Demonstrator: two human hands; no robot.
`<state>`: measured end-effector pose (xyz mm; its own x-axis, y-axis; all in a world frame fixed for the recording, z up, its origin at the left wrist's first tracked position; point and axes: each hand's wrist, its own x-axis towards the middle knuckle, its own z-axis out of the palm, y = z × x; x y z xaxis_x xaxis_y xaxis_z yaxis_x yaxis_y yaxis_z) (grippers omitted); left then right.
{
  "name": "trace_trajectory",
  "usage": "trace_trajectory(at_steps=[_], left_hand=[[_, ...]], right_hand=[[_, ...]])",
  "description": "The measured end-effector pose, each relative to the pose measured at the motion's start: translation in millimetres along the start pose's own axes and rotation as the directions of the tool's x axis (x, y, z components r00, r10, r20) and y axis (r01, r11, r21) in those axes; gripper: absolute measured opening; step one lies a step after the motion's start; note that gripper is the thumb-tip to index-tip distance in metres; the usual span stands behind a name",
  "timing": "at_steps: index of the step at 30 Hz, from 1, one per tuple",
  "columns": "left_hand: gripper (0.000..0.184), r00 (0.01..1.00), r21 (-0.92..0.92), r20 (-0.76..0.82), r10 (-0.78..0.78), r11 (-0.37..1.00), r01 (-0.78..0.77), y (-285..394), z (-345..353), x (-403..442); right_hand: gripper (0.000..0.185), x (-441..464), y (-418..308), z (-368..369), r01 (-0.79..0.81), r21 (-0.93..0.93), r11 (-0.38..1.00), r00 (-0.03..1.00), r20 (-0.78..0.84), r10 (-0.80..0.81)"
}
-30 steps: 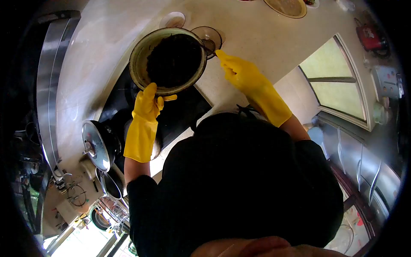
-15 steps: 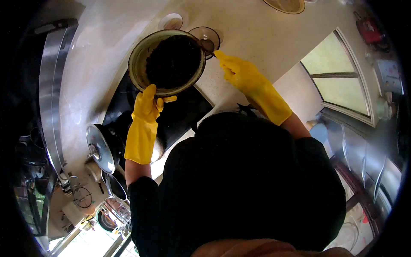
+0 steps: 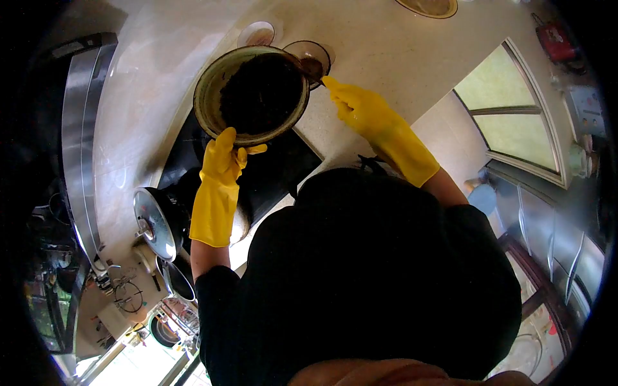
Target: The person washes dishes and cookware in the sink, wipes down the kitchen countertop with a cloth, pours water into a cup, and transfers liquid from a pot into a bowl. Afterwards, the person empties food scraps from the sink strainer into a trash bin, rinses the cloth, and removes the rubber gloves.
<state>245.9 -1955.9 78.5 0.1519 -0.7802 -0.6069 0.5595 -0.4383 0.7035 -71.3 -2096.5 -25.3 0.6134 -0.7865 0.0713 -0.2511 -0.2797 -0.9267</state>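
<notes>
My left hand (image 3: 222, 161), in a yellow rubber glove, is closed on the near rim of a wide round pot (image 3: 209, 106). The pot is tilted toward me, and a dark, nearly black mass (image 3: 261, 93) fills much of it. Also gloved in yellow, my right hand (image 3: 357, 106) pinches the end of a thin dark spoon-like utensil (image 3: 315, 78). Its far end lies at the pot's right rim, over a clear glass bowl (image 3: 327, 58); the exact shape of that end is unclear. Something brown shows in the glass bowl, partly hidden by the pot.
Beneath the pot is a black cooktop (image 3: 277, 167). Another small clear dish (image 3: 256, 32) stands behind the pot. A glass-lidded pan (image 3: 154, 222) is at left, near a second pan (image 3: 177, 280). An amber dish (image 3: 428, 6) lies at the counter's far edge, and a window (image 3: 508, 109) is at right.
More brown matter shows in the glass bowl by the utensil's far end. Both hands and the pot have hardly moved; the whole view has shifted slightly.
</notes>
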Motion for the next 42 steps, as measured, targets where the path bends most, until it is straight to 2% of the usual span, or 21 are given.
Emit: trace_trajectory(at_steps=[7,12,21,23,24,27,29,34,36,40,42], left_hand=[[0.037,1.000,-0.052,0.007,0.020,0.998,-0.019,-5,-5,1],[0.037,1.000,-0.038,0.010,0.024,0.999,-0.023,-3,0,0],[0.037,1.000,0.017,-0.014,0.004,1.000,-0.004,5,15,-2],[0.045,0.999,0.137,-0.047,0.020,0.990,-0.013,5,14,-2],[0.045,0.999,0.138,-0.047,0.019,0.990,-0.013,5,14,-2],[0.044,0.999,0.098,-0.037,0.007,0.995,-0.003,5,15,-1],[0.035,0.999,-0.021,-0.042,0.003,1.000,-0.004,5,14,0],[0.036,1.000,-0.033,-0.006,0.004,0.999,-0.004,5,11,3],[0.036,1.000,-0.038,-0.009,0.008,0.999,-0.008,6,10,3],[0.037,0.999,0.059,-0.032,0.012,0.998,-0.010,9,17,0],[0.039,1.000,0.118,-0.019,0.020,0.993,-0.017,12,21,-2]], right_hand=[[0.046,-1,1,0,0.027,-0.015,1.000,0.999,-0.025,-0.028],[0.045,0,-3,-2,-0.020,-0.002,1.000,1.000,-0.004,0.020],[0.046,-2,0,-1,-0.015,0.000,1.000,1.000,-0.022,0.015],[0.047,-3,2,-1,-0.012,0.003,1.000,1.000,-0.011,0.012],[0.049,-3,3,-1,-0.007,0.004,1.000,1.000,0.001,0.007],[0.051,-1,5,-1,-0.016,0.004,1.000,1.000,0.009,0.016],[0.050,-2,1,-4,-0.026,0.004,1.000,1.000,0.015,0.026],[0.048,-3,5,-1,-0.018,0.024,1.000,1.000,-0.001,0.018],[0.046,-3,2,-1,-0.080,0.070,0.994,0.997,0.005,0.080],[0.045,-1,5,0,-0.099,0.053,0.994,0.995,0.040,0.097],[0.044,-2,10,4,-0.021,0.019,1.000,1.000,-0.019,0.021]])
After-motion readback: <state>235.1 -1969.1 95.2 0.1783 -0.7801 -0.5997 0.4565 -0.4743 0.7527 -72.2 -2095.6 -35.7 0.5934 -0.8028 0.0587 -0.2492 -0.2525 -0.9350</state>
